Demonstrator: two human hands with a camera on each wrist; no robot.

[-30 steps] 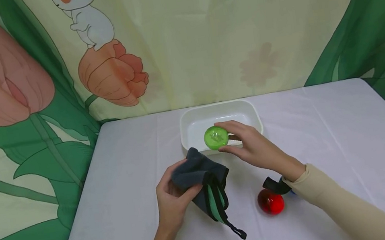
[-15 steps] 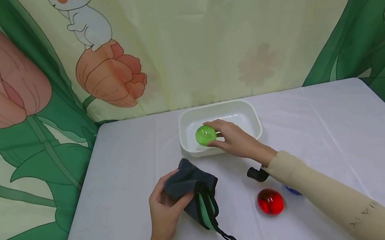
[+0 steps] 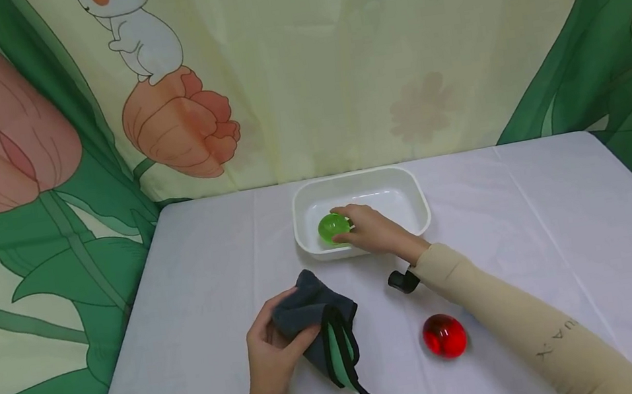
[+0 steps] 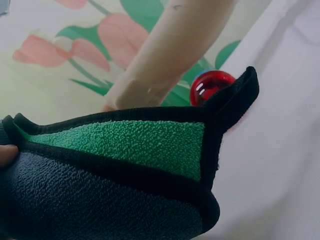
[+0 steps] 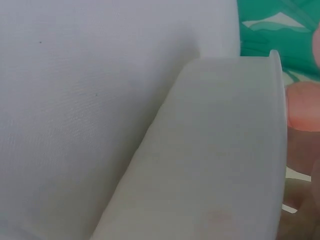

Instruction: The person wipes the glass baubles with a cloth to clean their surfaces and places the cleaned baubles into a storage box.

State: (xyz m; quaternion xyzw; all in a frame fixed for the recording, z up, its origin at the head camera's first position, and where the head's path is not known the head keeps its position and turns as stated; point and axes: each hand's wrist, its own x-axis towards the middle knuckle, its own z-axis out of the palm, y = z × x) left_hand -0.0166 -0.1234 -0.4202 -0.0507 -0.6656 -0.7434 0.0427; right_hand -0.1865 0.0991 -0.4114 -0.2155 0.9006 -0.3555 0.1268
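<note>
My left hand (image 3: 273, 352) grips a folded dark grey-blue cloth (image 3: 312, 307) with black edging, a green inner side and a hanging loop. In the left wrist view the cloth (image 4: 100, 195) spreads across the front, its green face showing between the edges. With fingers and thumb, my right hand (image 3: 374, 228) holds a clear green ball (image 3: 332, 229) inside the left part of a white rectangular dish (image 3: 412, 201). The right wrist view shows the dish's outer wall (image 5: 215, 145) and fingertips (image 5: 302, 107) past its rim; the ball is hidden there.
A clear red ball (image 3: 445, 336) rests on the white-covered table (image 3: 197, 292), right of the cloth and below the right forearm. A black wrist camera (image 3: 403, 281) hangs under the right sleeve. Behind the table hangs a flower-printed curtain (image 3: 324, 76).
My right hand has carried the green ball left and down into the dish. My left hand, still gripping the cloth, has shifted slightly left and toward me. The red ball has stayed in place.
</note>
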